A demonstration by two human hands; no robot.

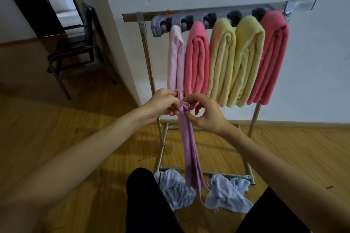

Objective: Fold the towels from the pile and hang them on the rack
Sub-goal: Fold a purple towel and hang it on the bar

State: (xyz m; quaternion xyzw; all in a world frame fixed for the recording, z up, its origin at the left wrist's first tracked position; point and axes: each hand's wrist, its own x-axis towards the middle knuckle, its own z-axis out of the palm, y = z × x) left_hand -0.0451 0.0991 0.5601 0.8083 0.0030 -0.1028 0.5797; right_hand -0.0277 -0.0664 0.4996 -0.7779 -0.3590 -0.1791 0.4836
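1. Two hands hold one purple towel (189, 143) in front of the rack (208, 12); the towel is folded into a narrow strip whose long axis runs straight down, its top bunched at the hands and its loose lower end hanging near the floor.
2. Five folded towels hang side by side from the rack's grey holder strip (189, 21), all pointing downward: a pale pink towel (176, 58) at the left, then a pink towel (197, 56), a yellow towel (220, 58), a second yellow towel (246, 56) and a second pink towel (270, 55).
3. Two crumpled light blue towels lie on the wooden floor by the rack's lower bar, one (175, 189) left of the hanging strip and the other (228, 193) right of it.
4. Black trouser legs (145, 202) show at the bottom edge, and a dark chair (79, 43) stands at the left beyond the wall corner.
5. Left hand (162, 103): its fingers are curled round the bunched top of the purple towel, just below the pale pink towel's lower end.
6. Right hand (204, 113): thumb and forefinger pinch the strip just beneath the left hand's grip, the other fingers loosely bent beside it.
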